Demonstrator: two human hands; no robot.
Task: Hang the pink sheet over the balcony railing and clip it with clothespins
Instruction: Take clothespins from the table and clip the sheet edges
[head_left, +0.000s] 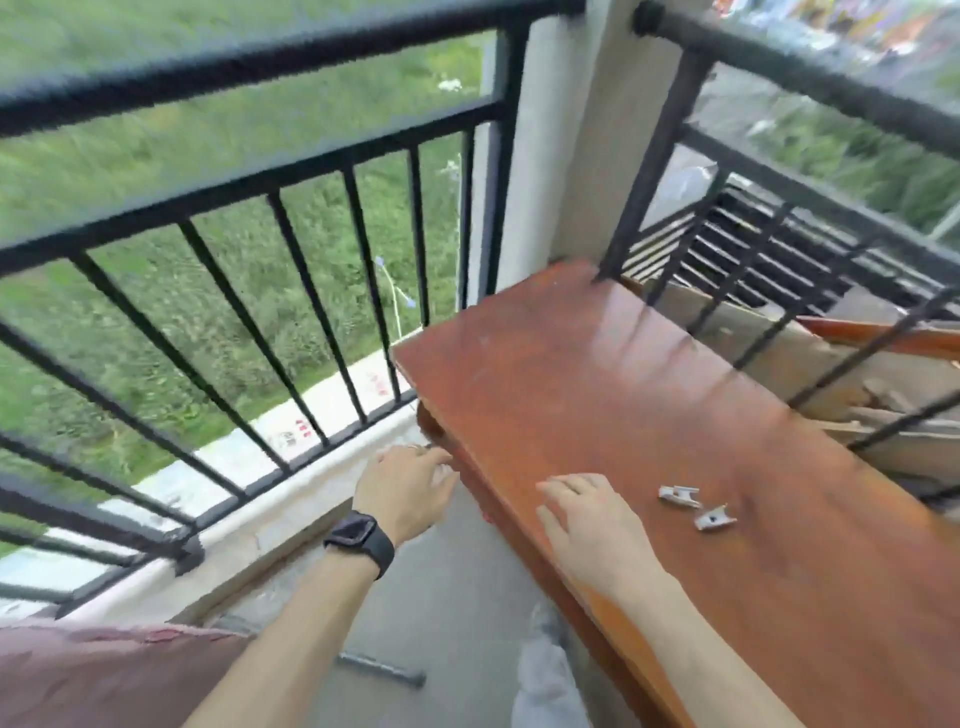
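On the head camera I saw the pink sheet, a dull rose cloth with a wrinkled upper edge, bunched low behind the left hand, beside its forearm. That hand hung loosely spread at the tabletop corner, holding nothing. The right hand hovered flat-fingered over the tabletop, empty. Two small silver clothespins lay just right of it. The black railing stood beyond both hands.

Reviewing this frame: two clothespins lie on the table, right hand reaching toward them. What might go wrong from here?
1. The clothespins are small and loose on the glossy table; the reaching right hand might knock them off the edge.
2. The pink sheet at lower left shows no clip; it might slip past the railing, above a drop.
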